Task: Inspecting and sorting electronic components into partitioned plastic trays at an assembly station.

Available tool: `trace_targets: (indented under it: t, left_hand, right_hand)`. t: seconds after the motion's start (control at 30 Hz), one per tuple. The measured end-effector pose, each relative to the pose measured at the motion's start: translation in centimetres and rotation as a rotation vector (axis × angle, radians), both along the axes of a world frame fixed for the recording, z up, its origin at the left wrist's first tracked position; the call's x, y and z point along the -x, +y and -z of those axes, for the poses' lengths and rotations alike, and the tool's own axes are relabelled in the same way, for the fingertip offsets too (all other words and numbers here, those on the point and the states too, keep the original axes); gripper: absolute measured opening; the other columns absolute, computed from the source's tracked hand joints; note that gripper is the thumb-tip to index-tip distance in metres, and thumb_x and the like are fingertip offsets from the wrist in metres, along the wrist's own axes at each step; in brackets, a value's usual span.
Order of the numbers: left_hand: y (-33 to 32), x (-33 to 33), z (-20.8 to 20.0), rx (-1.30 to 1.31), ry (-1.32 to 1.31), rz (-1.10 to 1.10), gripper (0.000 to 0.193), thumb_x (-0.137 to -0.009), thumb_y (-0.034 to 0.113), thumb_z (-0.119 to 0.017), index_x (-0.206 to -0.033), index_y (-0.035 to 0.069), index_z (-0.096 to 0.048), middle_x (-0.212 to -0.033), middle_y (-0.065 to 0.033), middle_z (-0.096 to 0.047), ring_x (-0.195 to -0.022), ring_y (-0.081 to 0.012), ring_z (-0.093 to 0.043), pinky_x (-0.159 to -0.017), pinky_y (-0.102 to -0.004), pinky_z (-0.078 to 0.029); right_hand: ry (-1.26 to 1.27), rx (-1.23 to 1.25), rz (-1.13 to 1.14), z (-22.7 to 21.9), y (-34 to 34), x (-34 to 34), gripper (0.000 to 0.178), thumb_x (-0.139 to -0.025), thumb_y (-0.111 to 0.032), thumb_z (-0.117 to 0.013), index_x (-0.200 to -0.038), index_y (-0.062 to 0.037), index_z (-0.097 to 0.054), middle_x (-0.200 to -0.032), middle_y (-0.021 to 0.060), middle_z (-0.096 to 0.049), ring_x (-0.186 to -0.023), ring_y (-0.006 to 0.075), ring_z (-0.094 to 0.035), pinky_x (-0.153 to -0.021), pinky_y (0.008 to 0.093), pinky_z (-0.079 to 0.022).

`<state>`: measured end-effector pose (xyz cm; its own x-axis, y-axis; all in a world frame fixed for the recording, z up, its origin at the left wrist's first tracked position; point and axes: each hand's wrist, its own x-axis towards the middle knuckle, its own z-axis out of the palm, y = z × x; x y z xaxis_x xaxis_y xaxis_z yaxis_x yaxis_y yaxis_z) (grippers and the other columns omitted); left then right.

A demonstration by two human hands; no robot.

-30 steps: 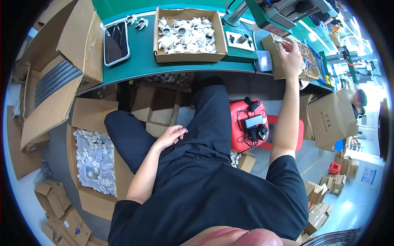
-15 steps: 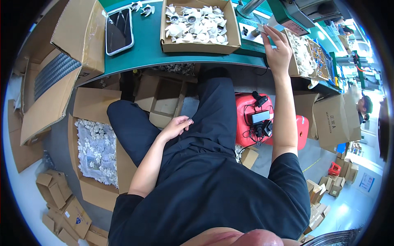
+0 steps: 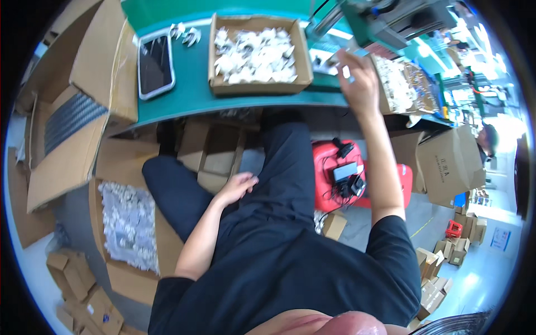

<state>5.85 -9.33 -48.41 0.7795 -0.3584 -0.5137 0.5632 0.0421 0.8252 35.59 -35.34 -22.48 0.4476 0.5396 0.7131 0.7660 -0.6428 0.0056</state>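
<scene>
I see the right hand point(image 3: 360, 84) raised over the green counter point(image 3: 192, 92), fingers pinching a small white part point(image 3: 346, 71). Left hand point(image 3: 239, 187) rests on thigh, fingers loosely released.

left hand point(image 3: 237, 187): resting on thigh, fingers loose | right hand point(image 3: 358, 84): arm outstretched, apparently pinching

The right hand point(image 3: 360, 84) reaches over the green table point(image 3: 192, 89) (beside a cardboard box point(image 3: 257, 53) of white parts). The left hand point(image 3: 237, 187) rests on the thigh.
</scene>
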Motion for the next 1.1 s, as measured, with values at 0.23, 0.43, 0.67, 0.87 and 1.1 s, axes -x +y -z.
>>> trace_targets:
  t: [0.23,0.43,0.67,0.87,1.1]
  left_hand:
    - [-0.1,0.4,0.3,-0.014,0.017,0.011,0.031,-0.106,0.036,-0.063,-0.11,0.007,-0.071,-0.077,0.0017,-0.061,-0.057,-0.0048,-0.047,-0.052,-0.0224,-0.037]
    - [0.3,0.3,0.4,-0.053,0.062,-0.009,0.03,-0.106,0.032,-0.063,-0.112,0.004,-0.071,-0.08,0.0012,-0.062,-0.058,-0.0052,-0.049,-0.053,-0.022,-0.038]
    - [-0.4,-0.3,0.5,-0.047,0.022,-0.032,0.031,-0.105,0.037,-0.064,-0.109,0.007,-0.072,-0.077,0.0018,-0.061,-0.058,-0.0053,-0.049,-0.051,-0.0227,-0.038]
    - [-0.4,1.8,2.2,-0.089,-0.002,-0.077,0.034,-0.104,0.037,-0.067,-0.111,0.005,-0.072,-0.077,0.0014,-0.063,-0.055,-0.0057,-0.048,-0.05,-0.0241,-0.037]
    - [0.4,1.5,1.9,-0.106,0.002,-0.167,0.029,-0.104,0.033,-0.066,-0.111,0.006,-0.071,-0.078,0.0011,-0.063,-0.055,-0.0056,-0.047,-0.05,-0.023,-0.035]
  right_hand:
    - [0.553,-0.812,0.046,1.4,-2.4,-2.1,0.022,-0.098,-0.014,-0.07,-0.111,0.0032,-0.073,-0.107,0.0129,-0.075,-0.099,0.0209,-0.072,-0.089,0.0333,-0.055]
    - [0.809,-1.028,0.057,5.4,-2.0,-8.0,0.025,-0.104,-0.014,-0.061,-0.109,0.0093,-0.069,-0.103,0.0133,-0.077,-0.093,0.0171,-0.073,-0.086,0.0302,-0.058]
    - [0.872,-0.914,-0.287,3.8,-3.0,-4.3,0.044,-0.092,-0.013,-0.071,-0.133,0.0038,-0.062,-0.129,0.0113,-0.067,-0.124,0.0221,-0.061,-0.114,0.0368,-0.04]
    - [0.511,-0.578,-0.021,4.0,-0.2,-1.0,0.042,-0.087,-0.02,-0.082,-0.124,-0.0038,-0.073,-0.116,0.0149,-0.076,-0.108,0.0254,-0.07,-0.097,0.038,-0.052]
    - [0.399,-0.708,0.078,5.2,0.8,-1.2,0.036,-0.088,-0.019,-0.085,-0.12,-0.0043,-0.077,-0.102,0.0093,-0.076,-0.098,0.0153,-0.07,-0.091,0.0307,-0.053]
